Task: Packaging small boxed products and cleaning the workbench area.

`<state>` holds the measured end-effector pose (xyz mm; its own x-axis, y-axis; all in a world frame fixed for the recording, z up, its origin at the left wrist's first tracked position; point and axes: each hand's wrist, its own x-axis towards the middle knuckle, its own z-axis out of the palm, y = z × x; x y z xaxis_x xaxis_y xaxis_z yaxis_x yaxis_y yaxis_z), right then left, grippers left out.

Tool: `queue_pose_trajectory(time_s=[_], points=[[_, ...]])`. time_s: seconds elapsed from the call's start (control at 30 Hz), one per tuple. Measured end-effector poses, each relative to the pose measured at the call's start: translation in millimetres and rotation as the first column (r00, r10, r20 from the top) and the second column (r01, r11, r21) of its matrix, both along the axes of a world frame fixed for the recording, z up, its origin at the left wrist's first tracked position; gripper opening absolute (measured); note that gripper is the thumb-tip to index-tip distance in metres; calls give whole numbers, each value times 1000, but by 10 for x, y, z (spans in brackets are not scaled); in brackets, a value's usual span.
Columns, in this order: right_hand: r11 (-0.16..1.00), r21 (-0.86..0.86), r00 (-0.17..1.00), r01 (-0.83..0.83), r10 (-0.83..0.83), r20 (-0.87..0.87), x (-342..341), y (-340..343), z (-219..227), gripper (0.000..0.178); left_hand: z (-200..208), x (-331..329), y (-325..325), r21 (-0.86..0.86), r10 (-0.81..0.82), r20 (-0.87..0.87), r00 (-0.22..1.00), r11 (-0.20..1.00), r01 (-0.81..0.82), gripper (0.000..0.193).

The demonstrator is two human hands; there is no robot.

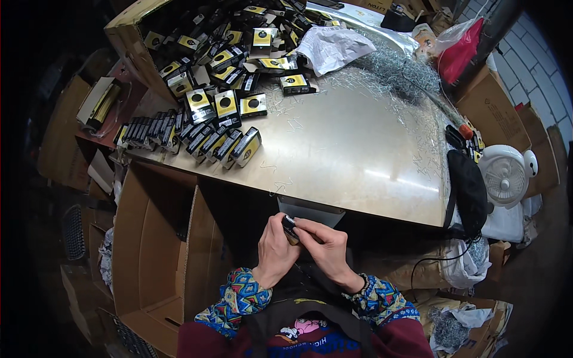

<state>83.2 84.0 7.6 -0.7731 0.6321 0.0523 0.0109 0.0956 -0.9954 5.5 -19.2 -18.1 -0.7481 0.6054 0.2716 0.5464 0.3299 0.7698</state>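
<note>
Just in front of the table's near edge, a small black-and-yellow box [290,227] is held upright between my two hands. My left hand [276,253] is closed around its left side. My right hand [325,247] pinches the top end, thumb and fingertips together at the box's opening. My fingers cover most of the box, so I cannot tell whether its flap is fully closed. Beyond my hands, a row of matching boxes [245,147] leans along the table's left front edge, with several more standing behind it.
A large heap of boxes [224,56] spills from a carton at the back left. Loose thin metal pins [397,74] are piled at the back right of the metal-topped table [352,143], beside crumpled paper [335,48]. A cardboard carton [134,238] stands lower left; a white fan [503,176] is at right.
</note>
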Motion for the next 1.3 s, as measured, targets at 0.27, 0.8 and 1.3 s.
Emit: queue_pose_trajectory(time_s=[0.27,0.8,1.3], points=[[724,690,983,23,110,-147,-7,-1,-110,23,-27,-5,1,-48,6,225,974,999,5,46],[855,509,988,-98,25,149,-17,746,169,22,207,-96,21,22,-187,22,982,982,186,100],[991,-130,990,-43,59,128,-18,316,52,21,218,-101,154,-188,-108,-42,993,977,98,65]])
